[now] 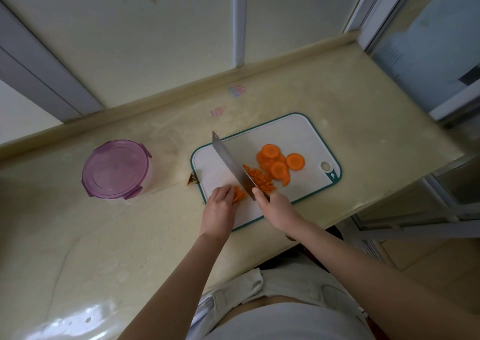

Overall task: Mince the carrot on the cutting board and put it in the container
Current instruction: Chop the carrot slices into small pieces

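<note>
Step in hand: mincing, partway through.

Right hand [275,207] is clenched round the handle of the knife [231,165]. The blade runs diagonally across the near-left part of the cutting board [285,132], tip pointing away from the person.

Left hand [220,204] sits just left of the blade, fingers curled down over a small bundle of carrot strips [239,194] and holding them to the board. The fingertips hide the contact itself, so the grip is likely but not certain.

Carrot on the board:
- minced pile [259,180], touching the blade's right side
- carrot rounds [278,160], uncut and overlapping, beyond the pile

A carrot stub [192,180] lies on the counter [155,235] at the board's left edge.

Container [117,169] stands well left of the board with its purple lid on; no carrot has gone in that I can see.

Next move, as I judge it:
- chop down through the held strips with the left fingers tucked back
- feed in the rounds
- open the lid before any transfer
</note>
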`<move>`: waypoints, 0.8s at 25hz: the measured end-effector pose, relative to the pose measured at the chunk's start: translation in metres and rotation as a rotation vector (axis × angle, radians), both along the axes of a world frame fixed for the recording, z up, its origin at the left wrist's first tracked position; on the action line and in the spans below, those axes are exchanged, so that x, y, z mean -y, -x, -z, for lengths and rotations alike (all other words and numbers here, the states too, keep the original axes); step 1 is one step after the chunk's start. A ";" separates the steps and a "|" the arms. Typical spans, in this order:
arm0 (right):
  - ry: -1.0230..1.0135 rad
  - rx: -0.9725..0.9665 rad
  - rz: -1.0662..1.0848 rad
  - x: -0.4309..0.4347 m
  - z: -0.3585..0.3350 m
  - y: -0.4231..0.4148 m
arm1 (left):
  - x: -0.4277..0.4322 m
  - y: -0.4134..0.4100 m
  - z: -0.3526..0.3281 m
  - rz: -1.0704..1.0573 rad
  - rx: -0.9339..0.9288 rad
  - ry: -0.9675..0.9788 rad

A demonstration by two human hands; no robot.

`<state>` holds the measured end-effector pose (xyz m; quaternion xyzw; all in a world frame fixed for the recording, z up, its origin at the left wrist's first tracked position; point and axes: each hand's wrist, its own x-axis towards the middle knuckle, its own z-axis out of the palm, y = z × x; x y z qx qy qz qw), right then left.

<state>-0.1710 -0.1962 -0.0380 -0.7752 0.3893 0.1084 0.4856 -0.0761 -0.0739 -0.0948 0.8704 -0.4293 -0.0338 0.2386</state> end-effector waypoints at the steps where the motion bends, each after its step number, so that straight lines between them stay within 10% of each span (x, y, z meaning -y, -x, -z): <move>1: -0.017 0.017 0.023 0.000 -0.002 0.001 | 0.000 0.000 0.000 -0.005 0.000 -0.002; 20: 0.045 -0.118 -0.014 -0.016 -0.004 -0.003 | 0.000 0.001 0.002 -0.023 0.018 0.032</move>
